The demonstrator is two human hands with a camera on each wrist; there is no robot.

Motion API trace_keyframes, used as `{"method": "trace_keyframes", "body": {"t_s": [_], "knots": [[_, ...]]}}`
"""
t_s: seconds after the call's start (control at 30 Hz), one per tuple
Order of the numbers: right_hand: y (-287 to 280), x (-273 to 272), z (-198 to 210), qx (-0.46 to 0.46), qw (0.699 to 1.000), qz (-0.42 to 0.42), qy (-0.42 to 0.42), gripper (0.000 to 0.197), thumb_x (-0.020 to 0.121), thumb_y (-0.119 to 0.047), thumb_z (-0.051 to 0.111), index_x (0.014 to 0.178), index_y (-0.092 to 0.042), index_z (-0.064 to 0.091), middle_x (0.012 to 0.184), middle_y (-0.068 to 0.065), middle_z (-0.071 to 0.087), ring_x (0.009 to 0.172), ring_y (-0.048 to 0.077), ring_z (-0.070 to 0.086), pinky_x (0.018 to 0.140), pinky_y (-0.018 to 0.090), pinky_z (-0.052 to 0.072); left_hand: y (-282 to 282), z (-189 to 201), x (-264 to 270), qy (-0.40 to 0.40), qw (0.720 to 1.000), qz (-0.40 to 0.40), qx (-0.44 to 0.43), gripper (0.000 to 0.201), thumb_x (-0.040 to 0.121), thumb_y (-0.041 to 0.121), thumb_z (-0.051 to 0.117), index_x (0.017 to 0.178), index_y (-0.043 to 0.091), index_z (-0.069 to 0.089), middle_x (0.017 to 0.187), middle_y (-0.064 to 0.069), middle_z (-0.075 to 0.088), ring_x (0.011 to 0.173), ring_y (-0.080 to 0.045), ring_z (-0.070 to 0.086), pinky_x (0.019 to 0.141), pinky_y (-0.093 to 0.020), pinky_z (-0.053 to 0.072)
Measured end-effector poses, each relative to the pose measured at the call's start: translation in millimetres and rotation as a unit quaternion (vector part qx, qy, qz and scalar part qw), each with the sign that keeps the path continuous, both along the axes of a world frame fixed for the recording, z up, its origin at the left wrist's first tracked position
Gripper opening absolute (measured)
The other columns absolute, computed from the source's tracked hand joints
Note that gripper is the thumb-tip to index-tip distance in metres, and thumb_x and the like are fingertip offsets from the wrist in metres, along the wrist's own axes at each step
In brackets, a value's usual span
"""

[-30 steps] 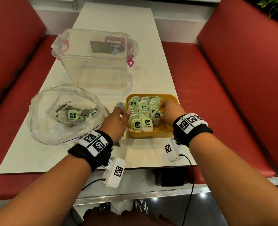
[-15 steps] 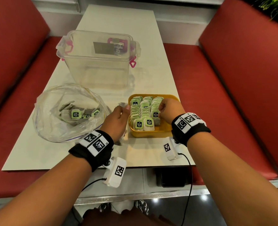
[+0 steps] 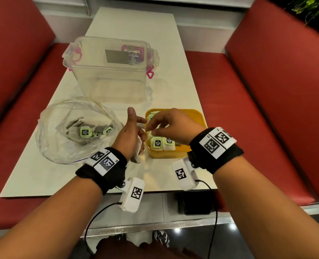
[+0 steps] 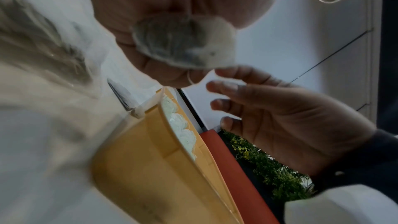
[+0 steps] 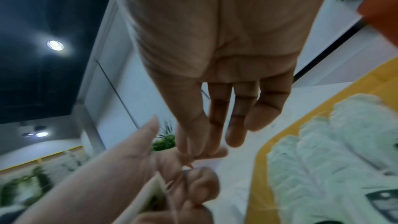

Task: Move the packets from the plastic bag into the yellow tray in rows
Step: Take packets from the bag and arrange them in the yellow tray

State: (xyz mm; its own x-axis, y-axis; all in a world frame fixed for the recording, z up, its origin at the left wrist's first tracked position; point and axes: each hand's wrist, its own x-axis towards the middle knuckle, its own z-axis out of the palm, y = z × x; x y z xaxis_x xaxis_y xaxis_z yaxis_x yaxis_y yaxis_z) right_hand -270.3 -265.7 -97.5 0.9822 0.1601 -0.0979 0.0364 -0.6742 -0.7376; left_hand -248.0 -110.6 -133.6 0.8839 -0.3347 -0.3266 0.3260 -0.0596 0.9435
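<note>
- left hand sits between plastic bag and yellow tray, just beside the tray's left wall; lower fingers curled round a tea bag packet, thumb up and free; a corner of the packet shows below the palm in the head view
- right hand hovers over the tray's near-left part, fingers reaching toward the left hand; in the right wrist view thumb and forefinger look pressed together on something thin, perhaps the packet's string, but blur leaves it uncertain; other fingers loosely spread
- judgement: step in hand is a pass of one packet from left to right for placing; packets already stand in rows in the tray, labels toward the person; more packets lie loose in the plastic bag
- to do it well: right hand should take the packet body by its edge, not the string alone, else it will swing and twist; left should let go only once that grip is firm
- set it upright at the open end of a row, label facing as the others, leaning on its neighbour
- risk: the hand crowding the standing rows may tip them; come in from above, keep spare fingers lifted
- clear lidded container stands on the tabletop behind, apart from the work
</note>
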Motion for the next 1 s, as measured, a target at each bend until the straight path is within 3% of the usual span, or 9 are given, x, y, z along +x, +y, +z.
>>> {"method": "trace_keyframes", "body": {"t_s": [0.13, 0.27, 0.37, 0.43, 0.57, 0.67, 0.8, 0.9, 1.0], "knots": [[18, -4, 5, 0.01, 0.998, 0.059, 0.02, 0.018, 0.079, -0.004, 0.071, 0.093, -0.016, 0.072, 0.091, 0.001, 0.071, 0.071, 0.011, 0.061, 0.073, 0.028, 0.051, 0, 1, 1, 0.002, 1.0, 0.009, -0.02, 0.072, 0.09, 0.072, 0.007, 0.094, 0.017, 0.054, 0.056, -0.005, 0.047, 0.036, -0.017, 0.033, 0.042, -0.019, 0.026], [24, -5, 0, 0.039, 0.998, 0.041, -0.019, 0.022, 0.078, -0.004, 0.071, 0.099, -0.013, 0.072, 0.088, 0.005, 0.066, 0.078, 0.032, 0.062, 0.071, 0.036, 0.052, 0, 4, 1, 0.024, 0.999, 0.017, -0.026, 0.077, 0.087, 0.076, 0.007, 0.101, 0.016, 0.054, 0.059, 0.003, 0.052, 0.038, -0.013, 0.035, 0.042, -0.018, 0.026], [26, -4, -5, 0.033, 0.999, 0.036, -0.022, 0.022, 0.078, -0.009, 0.075, 0.1, -0.012, 0.072, 0.079, -0.006, 0.06, 0.073, 0.027, 0.062, 0.069, 0.035, 0.051, 0, 7, 2, 0.036, 0.999, 0.02, -0.031, 0.081, 0.085, 0.077, 0.005, 0.104, 0.016, 0.054, 0.058, 0.003, 0.055, 0.038, -0.013, 0.034, 0.041, -0.017, 0.026], [27, -4, -7, 0.042, 0.998, 0.03, -0.024, 0.021, 0.077, -0.011, 0.077, 0.097, -0.01, 0.072, 0.077, -0.011, 0.058, 0.066, 0.014, 0.059, 0.066, 0.023, 0.049, 0, 8, 2, 0.04, 0.998, 0.02, -0.034, 0.083, 0.085, 0.078, 0.005, 0.106, 0.016, 0.055, 0.06, 0.0, 0.053, 0.037, -0.013, 0.032, 0.041, -0.017, 0.025], [31, -4, -12, 0.006, 0.997, 0.057, -0.061, 0.02, 0.078, -0.019, 0.078, 0.094, -0.01, 0.072, 0.084, -0.002, 0.061, 0.072, -0.002, 0.049, 0.067, 0.022, 0.041, 1, 7, 4, 0.03, 0.999, 0.009, -0.011, 0.087, 0.085, 0.078, 0.002, 0.109, 0.017, 0.06, 0.071, -0.006, 0.056, 0.043, -0.015, 0.041, 0.05, -0.021, 0.03], [33, -4, -17, 0.003, 0.996, 0.061, -0.07, 0.016, 0.078, -0.019, 0.077, 0.088, -0.009, 0.071, 0.086, -0.021, 0.055, 0.083, -0.02, 0.044, 0.063, 0.008, 0.034, 1, 9, 5, 0.026, 1.0, 0.01, 0.009, 0.088, 0.087, 0.075, -0.002, 0.112, 0.02, 0.062, 0.068, -0.001, 0.062, 0.053, -0.013, 0.054, 0.055, -0.023, 0.036], [34, -3, -22, 0.004, 0.997, 0.038, -0.072, 0.02, 0.074, -0.023, 0.079, 0.074, -0.01, 0.064, 0.108, -0.005, 0.062, 0.079, -0.002, 0.049, 0.067, 0.023, 0.04, 0, 13, 3, 0.026, 1.0, -0.015, 0.004, 0.087, 0.088, 0.072, -0.004, 0.115, 0.02, 0.061, 0.052, 0.01, 0.059, 0.042, -0.002, 0.054, 0.049, -0.022, 0.034], [33, -6, -17, 0.022, 0.998, 0.014, -0.051, 0.023, 0.072, -0.024, 0.081, 0.073, -0.008, 0.064, 0.093, -0.001, 0.062, 0.066, 0.004, 0.045, 0.067, 0.031, 0.044, 1, 12, 3, 0.029, 0.999, -0.038, -0.015, 0.089, 0.087, 0.074, -0.003, 0.117, 0.021, 0.061, 0.073, 0.002, 0.067, 0.042, -0.006, 0.052, 0.043, -0.021, 0.035], [28, -8, -12, 0.033, 0.999, 0.003, -0.024, 0.024, 0.072, -0.024, 0.082, 0.071, -0.008, 0.063, 0.075, -0.005, 0.061, 0.068, 0.014, 0.053, 0.069, 0.035, 0.048, -1, 7, 6, 0.036, 0.998, -0.042, -0.042, 0.088, 0.086, 0.076, 0.0, 0.114, 0.018, 0.06, 0.085, -0.007, 0.064, 0.042, -0.01, 0.049, 0.044, -0.021, 0.036]]}}
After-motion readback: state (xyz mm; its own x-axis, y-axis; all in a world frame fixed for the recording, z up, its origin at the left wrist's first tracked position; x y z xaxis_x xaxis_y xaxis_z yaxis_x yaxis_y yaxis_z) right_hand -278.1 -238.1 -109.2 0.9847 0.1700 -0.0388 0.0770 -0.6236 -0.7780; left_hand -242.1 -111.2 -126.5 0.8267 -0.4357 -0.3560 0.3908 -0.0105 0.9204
